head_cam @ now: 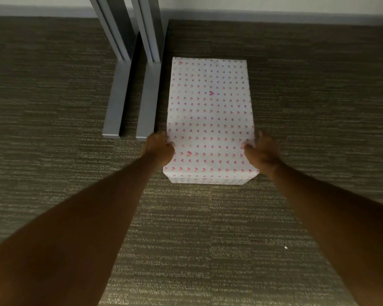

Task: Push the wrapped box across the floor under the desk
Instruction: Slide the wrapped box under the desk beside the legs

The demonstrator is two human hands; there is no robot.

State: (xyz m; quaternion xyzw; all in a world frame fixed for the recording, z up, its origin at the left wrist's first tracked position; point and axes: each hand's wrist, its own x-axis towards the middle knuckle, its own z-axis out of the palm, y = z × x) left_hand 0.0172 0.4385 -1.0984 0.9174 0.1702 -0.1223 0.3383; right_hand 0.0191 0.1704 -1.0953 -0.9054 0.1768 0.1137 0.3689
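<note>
A rectangular wrapped box (210,115), white paper with small pink hearts, lies flat on the carpet with its long side pointing toward the wall. My left hand (158,149) grips its near left edge, thumb on top. My right hand (261,151) grips the near right edge the same way. Both arms reach forward from the bottom of the view. The fingers on the box's sides are hidden.
Two grey metal desk legs with flat feet (117,102) (147,102) stand just left of the box, the nearer one almost touching it. A grey baseboard and wall (274,15) run along the far side. Brown carpet (208,239) extends to the right and behind.
</note>
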